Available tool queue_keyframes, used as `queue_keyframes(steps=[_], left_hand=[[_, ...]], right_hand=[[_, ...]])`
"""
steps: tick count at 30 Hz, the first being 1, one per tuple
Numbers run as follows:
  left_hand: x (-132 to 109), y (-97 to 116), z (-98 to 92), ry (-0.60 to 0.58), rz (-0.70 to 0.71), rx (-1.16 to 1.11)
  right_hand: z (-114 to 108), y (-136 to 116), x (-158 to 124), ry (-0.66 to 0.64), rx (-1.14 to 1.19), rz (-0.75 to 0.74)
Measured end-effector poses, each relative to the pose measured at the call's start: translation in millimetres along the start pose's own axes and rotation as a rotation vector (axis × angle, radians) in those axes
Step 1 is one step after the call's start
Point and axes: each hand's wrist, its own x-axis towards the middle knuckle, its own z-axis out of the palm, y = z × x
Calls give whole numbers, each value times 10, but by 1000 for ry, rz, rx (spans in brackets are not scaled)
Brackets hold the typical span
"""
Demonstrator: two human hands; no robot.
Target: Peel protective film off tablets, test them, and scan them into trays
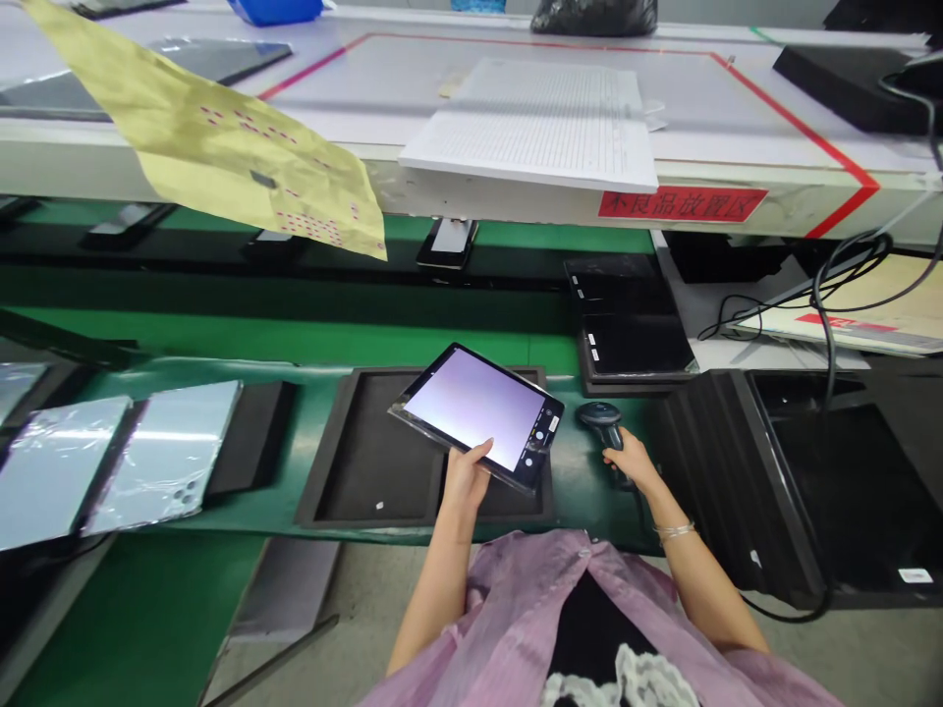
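My left hand [466, 478] grips the near edge of a tablet [478, 407] and holds it tilted above a black foam tray [368, 462]. The tablet's screen is lit pale lilac and shows camera controls at its right end. My right hand [628, 460] is closed round the handle of a black barcode scanner [600, 420], which rests on the green belt just right of the tray. A thin bracelet sits on my right wrist.
Two silver tablet backs in film [110, 462] lie at the left. Stacked black trays [781, 471] stand at the right, more tablets [626, 324] behind. A raised white shelf [516, 128] holds printed sheets, with a yellow sheet [221, 147] overhanging. Cables [832, 285] trail at right.
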Motion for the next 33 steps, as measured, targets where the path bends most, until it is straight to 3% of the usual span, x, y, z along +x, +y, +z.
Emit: queue_keyframes(steps=[4, 10, 16, 27, 33], left_hand=[[17, 75, -94, 25, 10, 38], [32, 161, -151, 32, 44, 88], [41, 174, -112, 35, 65, 98], [34, 275, -42, 40, 48, 168], [27, 269, 58, 130, 66, 253]], right_hand=[[-114, -211, -181, -197, 124, -144], [-238, -435, -248, -318, 214, -306], [-250, -523, -202, -358, 183, -376], [-268, -600, -211, -367, 161, -363], [-340, -683, -234, -356, 149, -389]])
